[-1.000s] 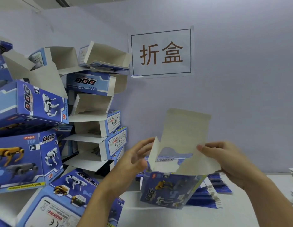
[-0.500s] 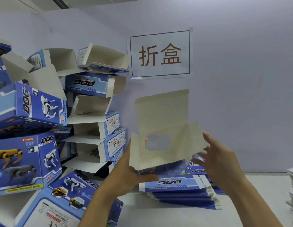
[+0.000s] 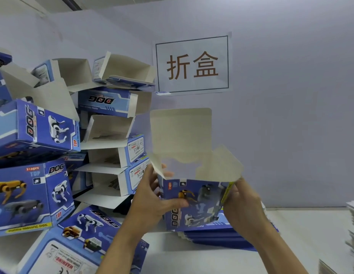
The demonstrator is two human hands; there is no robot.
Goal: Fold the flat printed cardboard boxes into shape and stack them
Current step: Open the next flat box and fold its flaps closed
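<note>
Both the left hand (image 3: 152, 196) and right hand (image 3: 241, 202) are gripping the box (image 3: 194, 202) upright above the flat stack (image 3: 217, 236), its open flaps pointing up.

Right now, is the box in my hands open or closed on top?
Open: the box has its lid flap standing upright, with the pale inside showing.

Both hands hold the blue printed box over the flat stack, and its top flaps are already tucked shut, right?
Not quite. The head view shows the left hand and right hand holding the blue printed cardboard box above the stack of flat blue cartons, but its top flaps are open: the pale lid flap stands upright.
</note>
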